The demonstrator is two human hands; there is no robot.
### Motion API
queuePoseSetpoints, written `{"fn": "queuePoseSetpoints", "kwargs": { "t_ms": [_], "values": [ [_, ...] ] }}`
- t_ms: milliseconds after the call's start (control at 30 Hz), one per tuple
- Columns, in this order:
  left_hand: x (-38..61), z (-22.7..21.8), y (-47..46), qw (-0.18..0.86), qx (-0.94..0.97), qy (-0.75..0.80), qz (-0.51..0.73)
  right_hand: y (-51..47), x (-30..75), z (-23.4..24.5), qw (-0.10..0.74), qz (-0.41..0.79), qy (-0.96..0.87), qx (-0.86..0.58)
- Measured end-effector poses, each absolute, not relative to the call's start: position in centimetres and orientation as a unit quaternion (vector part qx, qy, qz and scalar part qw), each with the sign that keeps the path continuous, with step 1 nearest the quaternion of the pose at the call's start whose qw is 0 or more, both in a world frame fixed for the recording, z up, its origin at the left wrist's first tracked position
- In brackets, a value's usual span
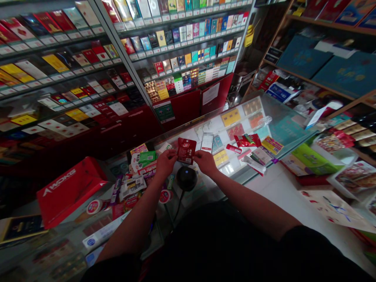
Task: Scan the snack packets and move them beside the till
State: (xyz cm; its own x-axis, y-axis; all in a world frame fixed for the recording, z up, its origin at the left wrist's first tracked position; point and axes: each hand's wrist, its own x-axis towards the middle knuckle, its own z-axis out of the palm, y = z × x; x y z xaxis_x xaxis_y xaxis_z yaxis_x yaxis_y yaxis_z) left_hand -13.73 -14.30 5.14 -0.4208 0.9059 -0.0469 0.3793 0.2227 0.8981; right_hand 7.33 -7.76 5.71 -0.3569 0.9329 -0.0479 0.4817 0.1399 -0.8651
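Red packet [187, 150] pinched upright between left hand [165, 163] and right hand [205, 161], directly above black scanner [186, 178] on bench [282, 184].

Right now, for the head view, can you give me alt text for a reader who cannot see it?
Two bare hands, left hand and right hand, hold a small red packet by its edges above a round black device on a glass counter strewn with small packets. A red box sits to the left; shelves of cigarette packs line the wall behind.
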Motion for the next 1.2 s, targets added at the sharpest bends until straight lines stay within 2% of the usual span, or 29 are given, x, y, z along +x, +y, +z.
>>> {"fn": "queuePoseSetpoints", "kwargs": {
  "t_ms": [200, 333, 667, 967, 1200],
  "values": [
    [-13.8, 5.5, -15.0, 0.307, 0.433, 0.722, 0.444, -8.0, 7.0, 5.6, 0.246, 0.422, -0.715, -0.500],
    [-14.1, 5.5, -15.4, 0.301, 0.435, 0.727, 0.437, -8.2, 6.6, 5.4, 0.254, 0.448, -0.703, -0.491],
    [-13.9, 4.4, -15.2, 0.312, 0.447, 0.719, 0.431, -8.5, 7.5, 5.3, 0.262, 0.406, -0.721, -0.496],
    [-12.7, 3.9, -15.5, 0.355, 0.445, 0.698, 0.434, -9.3, 8.9, 4.9, 0.280, 0.444, -0.686, -0.504],
    [-12.8, 4.2, -15.7, 0.330, 0.450, 0.714, 0.422, -9.6, 9.0, 5.1, 0.266, 0.416, -0.710, -0.502]
  ]
}}
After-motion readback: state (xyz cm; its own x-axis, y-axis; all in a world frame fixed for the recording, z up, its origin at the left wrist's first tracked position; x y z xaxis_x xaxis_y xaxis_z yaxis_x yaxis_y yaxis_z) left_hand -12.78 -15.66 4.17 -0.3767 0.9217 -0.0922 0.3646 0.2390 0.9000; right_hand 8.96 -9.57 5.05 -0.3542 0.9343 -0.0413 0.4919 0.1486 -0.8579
